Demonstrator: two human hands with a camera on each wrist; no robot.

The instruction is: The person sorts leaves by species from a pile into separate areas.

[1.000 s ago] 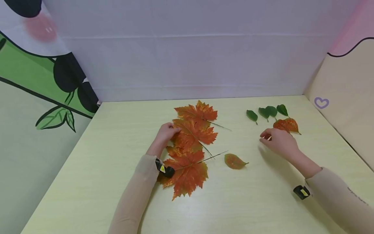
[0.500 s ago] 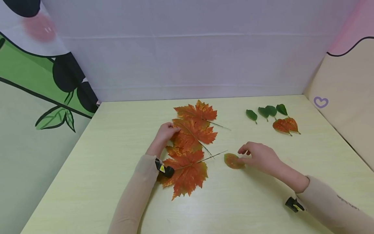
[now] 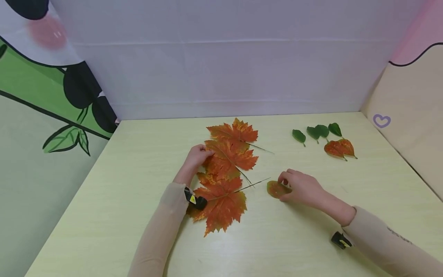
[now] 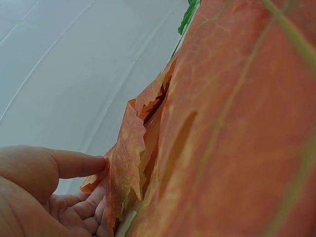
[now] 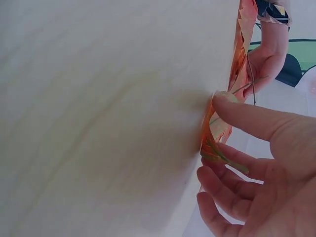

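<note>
Three large orange-red maple leaves lie in a column, front to back, on the table. My left hand (image 3: 196,158) pinches the left edge of the middle maple leaf (image 3: 230,156); in the left wrist view the thumb (image 4: 81,164) presses on the leaf edge, with the fingers under it. To the right, my right hand (image 3: 306,188) grips a small oval orange-green leaf (image 3: 275,189) lying on the table. The right wrist view has the thumb (image 5: 249,116) and curled fingers at opposite edges of that oval leaf (image 5: 211,129), its green stem toward the palm.
The front maple leaf (image 3: 223,206) lies partly under my left wrist; the back one (image 3: 235,132) overlaps the middle one. At the table's (image 3: 114,215) back right are several small green leaves (image 3: 313,133) and two orange leaves (image 3: 335,149). A pale backdrop (image 3: 235,77) rises behind.
My right hand has moved left and toward me, from beside the orange leaves to the small oval leaf, and its fingers have closed on it. The left hand stays in place.
</note>
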